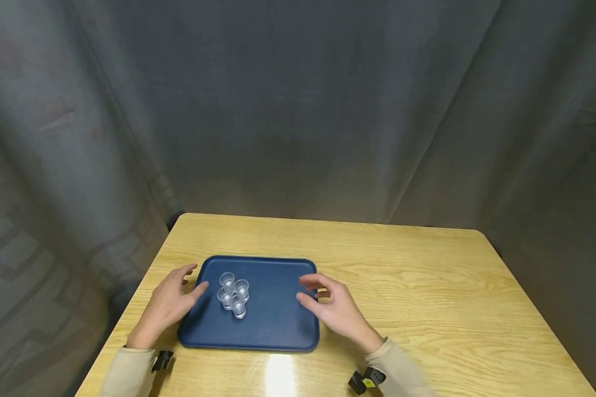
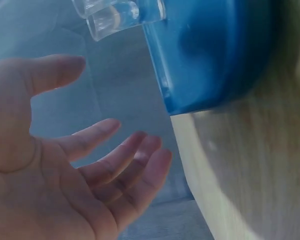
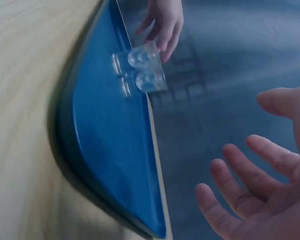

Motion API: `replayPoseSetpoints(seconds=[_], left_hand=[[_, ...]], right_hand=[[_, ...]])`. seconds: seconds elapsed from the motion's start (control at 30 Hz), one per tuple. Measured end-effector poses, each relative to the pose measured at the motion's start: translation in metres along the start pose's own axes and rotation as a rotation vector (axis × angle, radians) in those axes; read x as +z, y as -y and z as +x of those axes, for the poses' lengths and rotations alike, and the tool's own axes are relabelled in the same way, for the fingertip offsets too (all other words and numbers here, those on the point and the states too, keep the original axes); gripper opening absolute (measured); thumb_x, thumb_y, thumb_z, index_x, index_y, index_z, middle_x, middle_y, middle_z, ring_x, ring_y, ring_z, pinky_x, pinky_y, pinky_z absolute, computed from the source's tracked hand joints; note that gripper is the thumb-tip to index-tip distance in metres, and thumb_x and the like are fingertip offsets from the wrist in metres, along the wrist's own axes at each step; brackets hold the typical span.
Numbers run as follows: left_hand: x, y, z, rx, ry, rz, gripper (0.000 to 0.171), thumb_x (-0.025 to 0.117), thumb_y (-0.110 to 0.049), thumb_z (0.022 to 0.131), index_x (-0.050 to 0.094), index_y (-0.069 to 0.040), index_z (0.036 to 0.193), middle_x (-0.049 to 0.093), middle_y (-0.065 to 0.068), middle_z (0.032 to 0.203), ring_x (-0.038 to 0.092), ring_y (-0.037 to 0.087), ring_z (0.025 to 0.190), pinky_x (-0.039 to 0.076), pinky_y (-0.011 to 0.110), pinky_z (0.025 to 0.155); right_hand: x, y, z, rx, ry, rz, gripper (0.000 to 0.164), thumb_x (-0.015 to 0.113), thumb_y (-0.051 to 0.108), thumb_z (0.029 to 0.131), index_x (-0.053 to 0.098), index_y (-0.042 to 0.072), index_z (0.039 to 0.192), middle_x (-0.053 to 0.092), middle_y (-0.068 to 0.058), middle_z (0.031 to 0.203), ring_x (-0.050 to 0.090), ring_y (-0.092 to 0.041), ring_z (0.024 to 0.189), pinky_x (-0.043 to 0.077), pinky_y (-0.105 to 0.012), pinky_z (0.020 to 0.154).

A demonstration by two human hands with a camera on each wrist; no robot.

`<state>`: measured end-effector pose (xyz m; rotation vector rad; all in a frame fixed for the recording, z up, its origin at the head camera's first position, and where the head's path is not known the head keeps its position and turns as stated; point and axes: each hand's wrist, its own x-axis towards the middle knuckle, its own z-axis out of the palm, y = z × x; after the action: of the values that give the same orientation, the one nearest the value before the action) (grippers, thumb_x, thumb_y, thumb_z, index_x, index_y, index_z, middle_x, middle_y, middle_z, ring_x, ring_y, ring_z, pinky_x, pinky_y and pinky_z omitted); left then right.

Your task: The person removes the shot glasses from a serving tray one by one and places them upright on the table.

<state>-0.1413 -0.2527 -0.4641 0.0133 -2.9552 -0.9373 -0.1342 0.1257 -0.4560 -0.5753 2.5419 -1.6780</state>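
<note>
Fingers (image 3: 252, 172) apart on left hand (image 1: 170, 301) and right hand (image 1: 341, 310), both empty; bump that tray (image 1: 278, 314) near the counter's (image 1: 427, 286) left edge and, yeah, those cups (image 1: 239, 306) could topple.

Beige sleeves (image 1: 128, 374), black wristbands (image 1: 163, 361) (yellow patch (image 1: 368, 382), right one)

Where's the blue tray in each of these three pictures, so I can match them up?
Head view: the blue tray lies in the lower half, just left of center.
Left wrist view: toward the upper right, cut off by the top edge.
Right wrist view: mostly left half, slanting from top to bottom.
Shared landmark: the clear cups on it.
</note>
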Motion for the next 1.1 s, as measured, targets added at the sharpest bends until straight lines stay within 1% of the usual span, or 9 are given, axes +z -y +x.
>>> replayPoseSetpoints(seconds=[0.13,0.27,0.4,0.5,0.67,0.87,1.1], left_hand=[[0.004,0.005,0.0,-0.036,0.034,0.01,0.071,0.068,-0.036,0.102,0.046,0.003,0.156,0.055,0.036,0.147,0.062,0.051,0.127,0.048,0.067,0.104],[0.006,0.009,0.001,-0.046,0.045,0.016,0.07,0.069,-0.034,0.101,0.046,0.004,0.155,0.059,0.035,0.142,0.063,0.05,0.124,0.048,0.066,0.103],[0.007,0.011,0.003,-0.036,0.051,0.022,0.068,0.07,-0.031,0.101,0.048,0.006,0.153,0.066,0.03,0.13,0.066,0.043,0.113,0.05,0.063,0.097],[0.009,0.011,0.006,-0.036,0.059,0.024,0.066,0.07,-0.028,0.1,0.049,0.006,0.152,0.067,0.028,0.125,0.067,0.038,0.108,0.052,0.061,0.094],[0.013,0.012,0.007,-0.046,0.069,0.027,0.062,0.07,-0.021,0.098,0.051,0.007,0.15,0.067,0.029,0.125,0.068,0.038,0.106,0.054,0.06,0.093],[0.015,0.017,0.006,-0.013,0.068,0.042,0.057,0.067,-0.014,0.096,0.055,0.011,0.146,0.068,0.03,0.121,0.07,0.043,0.107,0.054,0.061,0.093],[0.016,0.02,0.005,-0.005,0.065,0.019,0.055,0.065,-0.007,0.095,0.055,0.011,0.146,0.069,0.027,0.119,0.07,0.036,0.1,0.056,0.057,0.088]], right_hand=[[0.015,0.003,0.006,0.006,0.047,0.003,0.035,0.075,0.029,0.1,0.071,0.016,0.133,0.073,-0.01,0.132,0.068,-0.037,0.119,0.055,-0.053,0.1],[0.029,0.008,0.013,-0.002,0.069,-0.005,0.034,0.075,0.03,0.1,0.072,0.015,0.131,0.074,-0.012,0.13,0.07,-0.033,0.117,0.056,-0.053,0.099],[0.043,0.011,0.018,-0.014,0.091,-0.02,0.033,0.075,0.031,0.1,0.073,0.015,0.129,0.075,-0.012,0.128,0.071,-0.031,0.115,0.058,-0.049,0.097],[0.052,0.012,0.021,-0.024,0.114,-0.025,0.033,0.074,0.033,0.1,0.074,0.016,0.128,0.075,-0.011,0.128,0.072,-0.032,0.114,0.058,-0.047,0.096],[0.065,0.012,0.025,-0.027,0.151,-0.032,0.033,0.074,0.035,0.1,0.075,0.016,0.127,0.076,-0.009,0.127,0.071,-0.03,0.112,0.058,-0.041,0.093],[0.077,0.014,0.033,-0.004,0.173,-0.044,0.035,0.075,0.035,0.1,0.075,0.012,0.126,0.077,-0.007,0.126,0.071,-0.026,0.11,0.056,-0.036,0.091],[0.091,0.016,0.037,-0.007,0.195,-0.081,0.036,0.077,0.035,0.098,0.076,0.014,0.126,0.077,-0.004,0.124,0.071,-0.02,0.109,0.055,-0.029,0.086]])
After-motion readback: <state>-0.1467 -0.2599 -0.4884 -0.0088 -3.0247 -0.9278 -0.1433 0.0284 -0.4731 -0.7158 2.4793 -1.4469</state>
